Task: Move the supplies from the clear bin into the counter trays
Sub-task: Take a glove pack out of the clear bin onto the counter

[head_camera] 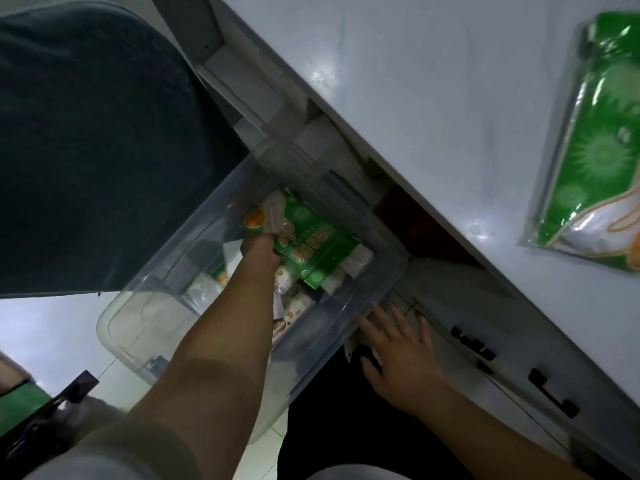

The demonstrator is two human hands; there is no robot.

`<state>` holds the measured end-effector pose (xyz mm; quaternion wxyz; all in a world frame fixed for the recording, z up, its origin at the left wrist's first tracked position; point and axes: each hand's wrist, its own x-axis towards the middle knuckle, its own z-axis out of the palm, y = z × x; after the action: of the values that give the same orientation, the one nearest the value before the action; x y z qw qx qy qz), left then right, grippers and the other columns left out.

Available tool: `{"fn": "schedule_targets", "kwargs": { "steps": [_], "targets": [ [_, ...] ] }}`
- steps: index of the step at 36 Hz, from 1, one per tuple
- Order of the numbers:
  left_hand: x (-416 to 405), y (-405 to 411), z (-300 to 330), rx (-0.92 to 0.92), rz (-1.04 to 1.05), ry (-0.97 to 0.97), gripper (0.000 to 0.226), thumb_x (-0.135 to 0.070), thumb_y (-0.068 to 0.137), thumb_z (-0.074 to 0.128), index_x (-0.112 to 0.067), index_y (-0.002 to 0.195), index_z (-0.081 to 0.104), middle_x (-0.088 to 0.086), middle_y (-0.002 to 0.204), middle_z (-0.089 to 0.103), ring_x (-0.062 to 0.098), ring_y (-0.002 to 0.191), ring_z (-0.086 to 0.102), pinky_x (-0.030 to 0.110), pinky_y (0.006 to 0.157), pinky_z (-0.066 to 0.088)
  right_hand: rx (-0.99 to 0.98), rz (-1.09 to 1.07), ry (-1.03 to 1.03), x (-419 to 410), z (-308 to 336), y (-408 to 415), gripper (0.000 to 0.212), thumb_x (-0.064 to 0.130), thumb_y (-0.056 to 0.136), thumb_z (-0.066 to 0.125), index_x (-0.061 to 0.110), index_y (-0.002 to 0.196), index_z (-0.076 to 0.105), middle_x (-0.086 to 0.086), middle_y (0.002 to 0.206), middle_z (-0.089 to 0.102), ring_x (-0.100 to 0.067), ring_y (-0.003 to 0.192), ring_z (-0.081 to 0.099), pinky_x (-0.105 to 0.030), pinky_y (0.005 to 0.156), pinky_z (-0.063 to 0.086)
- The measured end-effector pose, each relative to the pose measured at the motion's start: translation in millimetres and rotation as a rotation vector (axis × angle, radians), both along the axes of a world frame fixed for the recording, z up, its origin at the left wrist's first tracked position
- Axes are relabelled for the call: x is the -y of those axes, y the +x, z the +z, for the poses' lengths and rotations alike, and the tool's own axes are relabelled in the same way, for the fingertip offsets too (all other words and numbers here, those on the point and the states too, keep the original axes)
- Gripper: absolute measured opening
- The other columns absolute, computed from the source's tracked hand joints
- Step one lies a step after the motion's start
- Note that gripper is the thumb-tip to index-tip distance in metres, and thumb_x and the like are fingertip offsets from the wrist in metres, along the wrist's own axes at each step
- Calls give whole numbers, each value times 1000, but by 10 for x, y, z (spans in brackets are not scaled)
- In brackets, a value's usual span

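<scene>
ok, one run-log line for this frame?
phase: pick from clear bin | left hand: grips green pack inside bin | right hand: open, at bin rim | counter: one green pack placed

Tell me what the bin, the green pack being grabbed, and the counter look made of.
Clear bin: translucent rigid plastic; contents show through. Green pack gripped by left hand: glossy plastic film with glare; likely soft. Counter: smooth, glossy white surface; material unclear.
</scene>
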<state>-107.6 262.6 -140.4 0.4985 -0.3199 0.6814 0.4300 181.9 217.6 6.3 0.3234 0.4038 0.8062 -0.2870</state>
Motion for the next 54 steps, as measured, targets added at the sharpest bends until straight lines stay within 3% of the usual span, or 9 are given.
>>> {"fn": "schedule_targets", "kwargs": {
  "steps": [11, 16, 25, 29, 34, 40, 45, 48, 54],
  "targets": [
    [656, 92, 828, -312, 40, 99, 56, 8, 84, 57, -17, 133, 56, 11, 130, 61, 33, 112, 62, 50, 95, 52, -147, 2, 91, -441, 856, -440, 83, 76, 79, 44, 45, 152, 19, 9, 164, 18, -16, 151, 9, -59, 118, -3],
    [927, 177, 1400, -573, -238, 155, 45, 2, 84, 63, -26, 120, 60, -7, 94, 63, 10, 80, 60, 21, 60, 46, -304, 117, 139, -572, 1476, -649, 86, 78, 76, 48, 46, 151, 20, 11, 164, 18, -14, 151, 6, -59, 118, -4],
    [984, 407, 2631, -776, -735, 596, 46, -2, 81, 75, -46, 95, 67, -17, 88, 73, -8, 79, 64, 7, 67, 47, -552, 147, 68, -1078, 2392, -991, 96, 51, 72, 80, 37, 152, 29, 2, 159, 30, -19, 143, 31, -49, 114, 30],
    [957, 486, 3255, -851, -937, 701, 51, 1, 80, 75, -45, 99, 66, -21, 81, 65, -8, 74, 58, 9, 72, 45, -578, 159, -12, -1326, 2750, -975, 80, 29, 72, 86, 30, 143, 48, 3, 142, 52, -12, 126, 50, -24, 102, 40],
    [870, 567, 3839, -944, -1080, 756, 42, -8, 85, 74, -44, 106, 65, -13, 101, 68, 2, 94, 63, 16, 83, 49, -649, 147, -63, -1505, 3059, -773, 22, 16, 79, 81, 16, 100, 78, -1, 87, 77, -19, 81, 72, -40, 77, 58],
    [660, 690, 4205, -1130, -1093, 649, 31, -7, 87, 69, -26, 110, 72, -12, 106, 71, 3, 101, 65, 36, 91, 55, -849, -57, -93, -1547, 3095, -439, 17, 7, 80, 77, 22, 88, 80, 7, 74, 76, -6, 61, 64, -21, 59, 51],
    [475, 968, 4200, -1597, -773, 515, 50, -10, 85, 69, -31, 129, 57, -7, 134, 50, 9, 127, 44, 38, 107, 41, -1030, -363, -98, -1550, 2999, -113, 19, 5, 83, 74, 23, 81, 80, -1, 76, 77, -18, 65, 65, -34, 61, 54],
    [414, 1224, 4057, -1439, -311, 635, 60, -11, 84, 72, -44, 128, 49, -8, 135, 41, -10, 119, 46, 10, 92, 45, -1137, -542, -123, -1562, 2968, 105, 21, 4, 82, 74, 24, 80, 80, -4, 77, 77, -12, 65, 66, -25, 54, 52],
    [171, 1638, 3702, -211, -104, 857, 82, -27, 71, 79, -36, 143, 41, 8, 148, 44, 25, 118, 57, 37, 84, 46, -1323, -979, -266, -1574, 2865, 557, 16, 7, 76, 75, 12, 91, 79, -14, 92, 76, -24, 79, 71, -34, 57, 57]
  ]
}}
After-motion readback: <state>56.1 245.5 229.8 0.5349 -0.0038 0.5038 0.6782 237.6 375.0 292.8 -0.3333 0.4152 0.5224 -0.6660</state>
